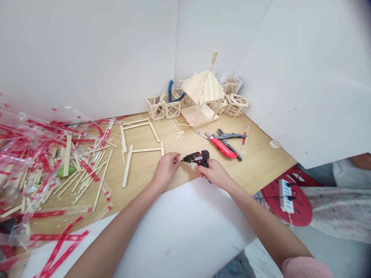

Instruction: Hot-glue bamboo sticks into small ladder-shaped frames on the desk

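My right hand (pixel 214 173) is wrapped round the handle of a black hot glue gun (pixel 196 157), whose nozzle points left. Just at the nozzle tip, the fingers of my left hand (pixel 168 168) are pinched together; what they hold, if anything, is too small to make out. Beyond my left hand lies a frame of wooden chopsticks (pixel 146 149) with two uprights and a crossbar. Behind it is a second chopstick frame (pixel 136 125), also flat on the table.
Chopsticks and red-striped plastic wrappers (pixel 55 154) heap up at left. A stick-built pavilion (pixel 203 90) stands at the back among small stick baskets (pixel 172 110). Right of the glue gun lie a red utility knife (pixel 223 148) and dark cutters (pixel 228 137). A power strip (pixel 286 196) rests on a red stool (pixel 301 212).
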Available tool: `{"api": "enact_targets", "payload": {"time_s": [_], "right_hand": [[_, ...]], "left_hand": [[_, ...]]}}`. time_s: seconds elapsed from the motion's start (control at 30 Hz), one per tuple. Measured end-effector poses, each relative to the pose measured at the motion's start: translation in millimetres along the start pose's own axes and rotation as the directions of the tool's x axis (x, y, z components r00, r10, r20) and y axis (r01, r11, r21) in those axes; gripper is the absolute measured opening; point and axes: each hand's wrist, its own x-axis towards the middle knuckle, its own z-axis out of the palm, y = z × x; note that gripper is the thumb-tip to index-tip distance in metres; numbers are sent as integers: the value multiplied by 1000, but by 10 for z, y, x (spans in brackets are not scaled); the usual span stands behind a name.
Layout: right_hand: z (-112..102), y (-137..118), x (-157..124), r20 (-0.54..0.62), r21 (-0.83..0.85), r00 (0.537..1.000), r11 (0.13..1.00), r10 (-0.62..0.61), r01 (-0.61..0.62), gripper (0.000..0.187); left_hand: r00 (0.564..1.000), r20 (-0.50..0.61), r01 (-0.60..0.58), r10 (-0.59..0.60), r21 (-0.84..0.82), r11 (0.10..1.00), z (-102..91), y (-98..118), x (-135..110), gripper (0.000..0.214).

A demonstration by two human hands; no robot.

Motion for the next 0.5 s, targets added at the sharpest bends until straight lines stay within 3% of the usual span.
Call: {"api": "enact_targets", "payload": {"time_s": [0.5], "right_hand": [[-80,57,-22,-29,38,1000,999,2,-1,29]], "left_hand": [[999,3,-42,42,12,999,29,-29,2,36]]}}
